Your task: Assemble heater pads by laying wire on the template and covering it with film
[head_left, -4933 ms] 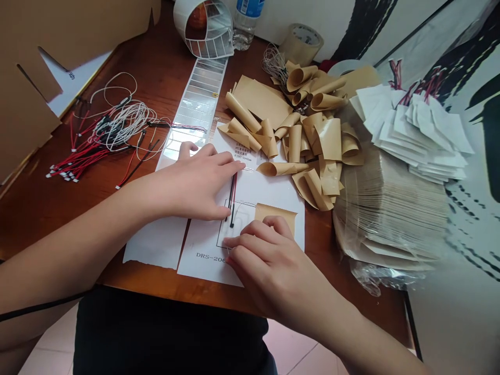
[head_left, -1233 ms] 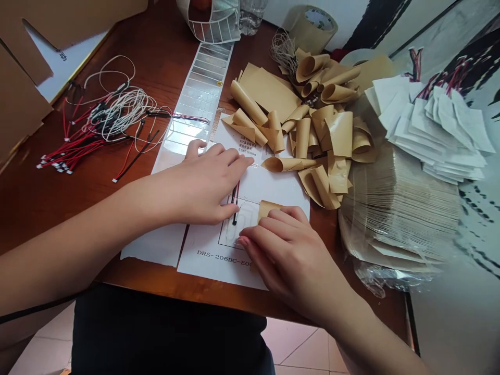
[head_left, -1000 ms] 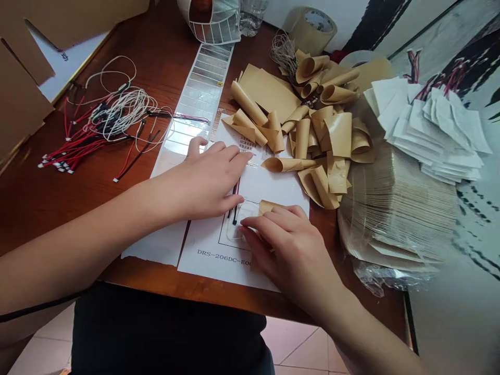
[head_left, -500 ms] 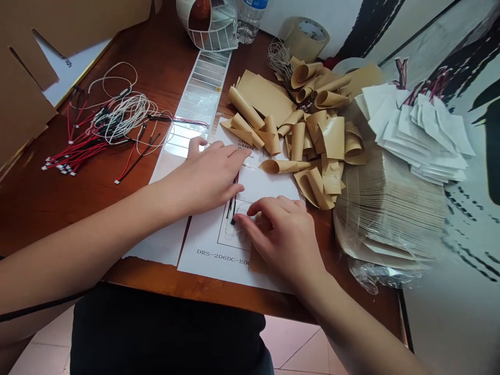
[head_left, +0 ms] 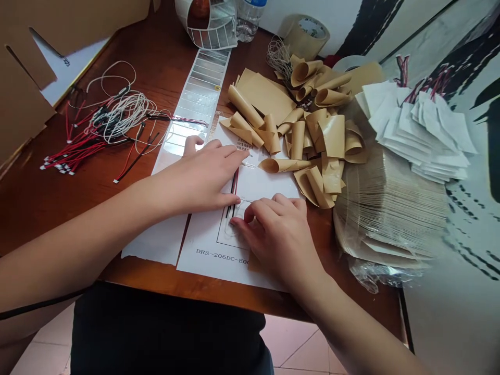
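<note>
Red-black wire pair (head_left: 234, 186), pointing away, tilted rightward

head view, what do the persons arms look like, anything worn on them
The left arm and right arm are bare, with no sleeves, gloves, rings or watch in view. A thin black cable runs along the left arm's lower edge, and a dark garment shows below.

wire leads (head_left: 234, 186): red and black | kraft paper (head_left: 334, 136): tan | wall mural (head_left: 367, 26): black strokes on white
</note>
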`<state>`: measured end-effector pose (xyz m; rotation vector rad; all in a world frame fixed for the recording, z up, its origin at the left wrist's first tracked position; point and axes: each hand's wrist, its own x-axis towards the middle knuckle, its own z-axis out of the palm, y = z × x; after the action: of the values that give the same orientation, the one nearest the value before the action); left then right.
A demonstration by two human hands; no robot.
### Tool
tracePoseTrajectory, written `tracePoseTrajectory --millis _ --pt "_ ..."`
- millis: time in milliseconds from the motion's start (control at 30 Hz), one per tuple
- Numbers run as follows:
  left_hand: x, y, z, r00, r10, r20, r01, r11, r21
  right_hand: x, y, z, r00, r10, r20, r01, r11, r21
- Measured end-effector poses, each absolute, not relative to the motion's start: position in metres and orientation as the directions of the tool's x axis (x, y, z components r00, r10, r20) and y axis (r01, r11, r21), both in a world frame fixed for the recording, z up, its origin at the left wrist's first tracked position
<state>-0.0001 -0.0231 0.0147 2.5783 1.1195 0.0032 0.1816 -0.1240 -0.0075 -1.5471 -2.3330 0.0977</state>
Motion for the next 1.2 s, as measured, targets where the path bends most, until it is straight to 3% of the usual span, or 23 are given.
tracePoseTrajectory --millis 300,467,633,900,1200 --pt "-0.001 -0.024 0.019 0.7 0.697 -0.157 0.708 -0.649 0.278 0.185 -0.126 0.005 -0.364 0.906 0.214 0.813 0.421 -0.401" --pt "-0.001 -0.025 0.02 0.697 0.692 -0.188 0.713 -0.641 0.284 0.192 -0.126 0.015 -0.516 0.848 0.119 0.722 0.506 -0.472" --pt "0.0 -0.026 0.022 0.694 0.688 -0.209 0.718 -0.643 0.268 0.196 -0.125 0.017 -0.6 0.797 0.064 0.692 0.558 -0.457" --pt "-0.001 -0.026 0.021 0.704 0.682 -0.198 0.708 -0.651 0.275 0.196 -0.125 0.017 -0.431 0.886 0.173 0.763 0.46 -0.454" --pt "-0.002 -0.025 0.018 0.701 0.691 -0.176 0.709 -0.649 0.276 0.192 -0.126 0.011 -0.453 0.873 0.181 0.759 0.484 -0.436"
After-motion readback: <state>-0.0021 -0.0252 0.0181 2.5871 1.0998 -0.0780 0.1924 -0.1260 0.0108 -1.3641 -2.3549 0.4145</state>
